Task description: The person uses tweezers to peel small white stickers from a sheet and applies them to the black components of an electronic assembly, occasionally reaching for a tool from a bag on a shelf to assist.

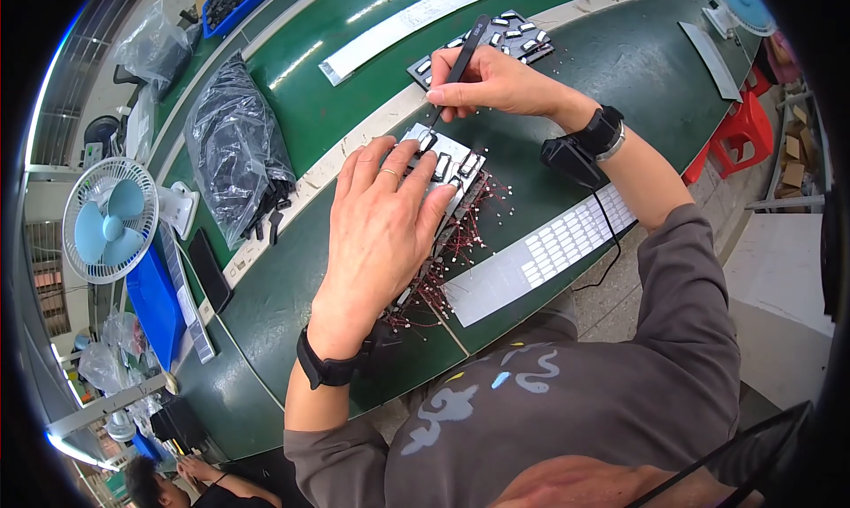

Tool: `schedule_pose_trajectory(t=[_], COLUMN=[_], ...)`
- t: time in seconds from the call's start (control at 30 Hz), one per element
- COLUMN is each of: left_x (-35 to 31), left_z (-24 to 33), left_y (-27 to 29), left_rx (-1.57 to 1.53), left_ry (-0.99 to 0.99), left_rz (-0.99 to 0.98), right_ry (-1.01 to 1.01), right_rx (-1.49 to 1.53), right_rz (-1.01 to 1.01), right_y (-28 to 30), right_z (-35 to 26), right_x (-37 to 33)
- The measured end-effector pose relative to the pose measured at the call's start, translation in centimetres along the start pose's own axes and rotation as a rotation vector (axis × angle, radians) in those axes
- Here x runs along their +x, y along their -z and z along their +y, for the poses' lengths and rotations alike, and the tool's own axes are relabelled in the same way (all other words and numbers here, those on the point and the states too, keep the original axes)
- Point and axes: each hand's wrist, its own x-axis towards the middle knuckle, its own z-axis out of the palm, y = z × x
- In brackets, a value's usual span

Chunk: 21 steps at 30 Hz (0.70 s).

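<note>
My right hand [496,83] grips black tweezers [462,65], whose tips point down at a small black part on a light metal plate [452,145]. Several small black-and-white parts sit on this plate. Across its left side lies my left hand [381,211], palm down with fingers stretched out, the fingertips touching the parts; it covers much of the plate. Thin red wires [456,242] with tiny white ends spill out along the plate's right side. Beyond my right hand stands a dark block [534,56] bearing several similar parts.
A sheet of white stickers [567,247] lies to the right, and a long white strip [416,25] at the back. Leftward are a plastic bag of black parts [235,145], a fan [111,224] and a blue tray [155,309]. A co-worker [195,486] sits lower left.
</note>
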Motion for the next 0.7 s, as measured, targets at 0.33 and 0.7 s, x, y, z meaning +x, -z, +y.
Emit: schedule_pose_trajectory(t=[0.33, 0.7], left_x=[0.0, -0.1], left_z=[0.0, 0.0], left_y=[-0.1, 0.1], left_rx=[0.007, 0.005], left_ry=[-0.002, 0.002], left_rz=[0.006, 0.005], right_ry=[0.015, -0.02], right_rx=[0.04, 0.114], right_rz=[-0.009, 0.117], right_y=[-0.1, 0.2], right_z=[0.5, -0.1], right_x=[0.0, -0.4])
